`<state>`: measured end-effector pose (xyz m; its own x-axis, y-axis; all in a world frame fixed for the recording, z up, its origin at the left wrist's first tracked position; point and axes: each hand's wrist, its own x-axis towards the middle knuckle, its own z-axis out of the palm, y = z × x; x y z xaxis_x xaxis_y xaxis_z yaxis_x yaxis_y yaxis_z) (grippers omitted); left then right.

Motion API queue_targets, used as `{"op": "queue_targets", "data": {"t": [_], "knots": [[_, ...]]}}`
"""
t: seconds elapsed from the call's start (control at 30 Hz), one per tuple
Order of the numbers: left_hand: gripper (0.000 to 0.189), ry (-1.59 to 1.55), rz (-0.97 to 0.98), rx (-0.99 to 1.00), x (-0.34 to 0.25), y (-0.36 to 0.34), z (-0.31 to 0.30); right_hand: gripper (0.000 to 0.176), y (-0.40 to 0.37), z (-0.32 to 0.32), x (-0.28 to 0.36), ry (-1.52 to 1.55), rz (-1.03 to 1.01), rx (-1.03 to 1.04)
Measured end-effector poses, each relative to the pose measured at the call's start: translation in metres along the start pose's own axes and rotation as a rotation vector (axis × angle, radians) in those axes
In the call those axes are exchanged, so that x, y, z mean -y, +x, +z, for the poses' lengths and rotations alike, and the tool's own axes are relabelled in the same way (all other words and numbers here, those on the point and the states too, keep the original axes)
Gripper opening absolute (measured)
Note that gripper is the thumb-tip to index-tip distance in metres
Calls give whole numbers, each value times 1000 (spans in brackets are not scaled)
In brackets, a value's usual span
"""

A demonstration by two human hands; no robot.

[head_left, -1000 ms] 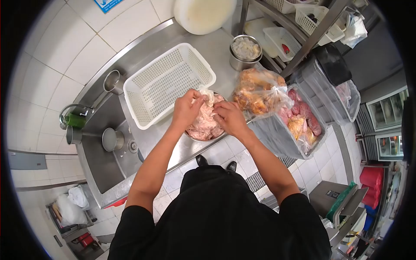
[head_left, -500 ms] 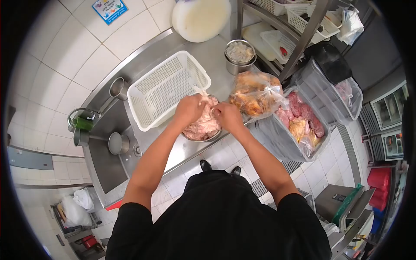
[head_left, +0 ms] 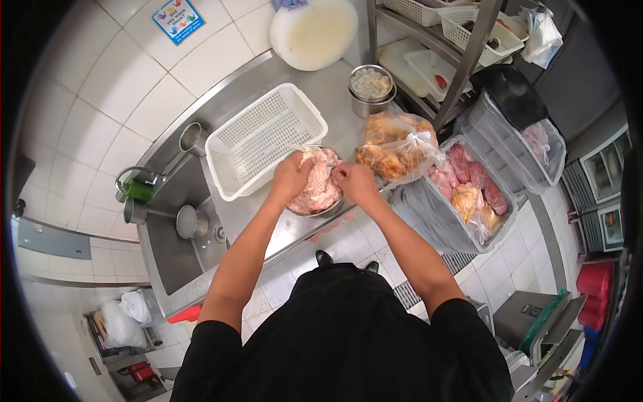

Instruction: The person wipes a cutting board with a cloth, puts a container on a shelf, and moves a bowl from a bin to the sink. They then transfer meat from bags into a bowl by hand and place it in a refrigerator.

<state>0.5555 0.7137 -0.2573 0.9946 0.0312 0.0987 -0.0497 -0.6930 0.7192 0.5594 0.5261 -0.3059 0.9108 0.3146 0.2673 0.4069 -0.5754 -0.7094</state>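
Observation:
A round metal bowl point(head_left: 313, 213) at the counter's front edge holds pale pink raw meat point(head_left: 315, 191), apparently inside a clear plastic bag. My left hand point(head_left: 291, 175) is closed on the bag and meat at the bowl's left side. On the right side, my right hand point(head_left: 356, 182) is closed in a pinch against the meat. A tiny bluish thing shows at its fingertips, too small to name. Just behind my left hand stands a white perforated basket point(head_left: 224, 177) with nothing in it. To the right of my right hand lies a clear bag of orange-brown marinated meat point(head_left: 395, 144).
A grey crate point(head_left: 492, 238) of bagged red and yellow meat stands at the right. Stacked metal pots point(head_left: 372, 104) sit behind. The sink point(head_left: 167, 248) with metal dippers is at left. Metal shelving point(head_left: 472, 57) rises at the back right.
The bag's upper part, which stuck up beside my left hand, now sits lower. A tiny bluish thing now shows at my right fingertips. The whole view has shifted slightly.

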Motion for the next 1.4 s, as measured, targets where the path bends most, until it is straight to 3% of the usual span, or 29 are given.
{"op": "queue_targets", "data": {"t": [0.1, 0.2, 0.3, 0.43, 0.5, 0.57, 0.67, 0.9, 1.1, 1.17, 1.2, 1.27, 1.4], "knots": [[27, -31, -24, -1, 25, 1, 8, 18, -3, -22, 27, 199, 65, -80], [17, -390, -131, 92, -7, -1, -6, 24, -4, -17, 41, 284, -91, -36], [20, -260, -46, 68, -13, 12, -25, 25, -5, 0, 28, 167, -180, 4], [19, -316, 7, 62, -19, 26, -48, 32, 9, -25, 31, 271, -11, 42], [14, -162, -21, 118, -24, 35, -59, 37, 6, -36, 32, 241, 64, 31], [13, -231, 33, 152, -36, 42, -63, 48, 3, -42, 30, 25, 26, 159], [16, -179, 41, 133, -58, 50, -70, 52, -12, -27, 24, -47, -100, 124], [20, -188, 103, 101, -88, 61, -78, 48, -10, -11, 8, 48, -73, 69], [18, -363, 11, 60, -106, 47, -93, 41, 0, -21, 2, 5, -82, 211], [16, -505, 11, 24, -102, 43, -93, 43, 10, -37, -5, 290, 259, 256], [16, -652, 8, -10, -98, 42, -92, 43, 17, -38, -9, 290, 256, 259], [16, -776, -39, -25, -91, 39, -89, 45, 23, -35, -17, 871, 276, 80], [26, -977, -95, 43, -59, 41, -70, 42, 33, -44, 46, 1102, 187, 72]]}}
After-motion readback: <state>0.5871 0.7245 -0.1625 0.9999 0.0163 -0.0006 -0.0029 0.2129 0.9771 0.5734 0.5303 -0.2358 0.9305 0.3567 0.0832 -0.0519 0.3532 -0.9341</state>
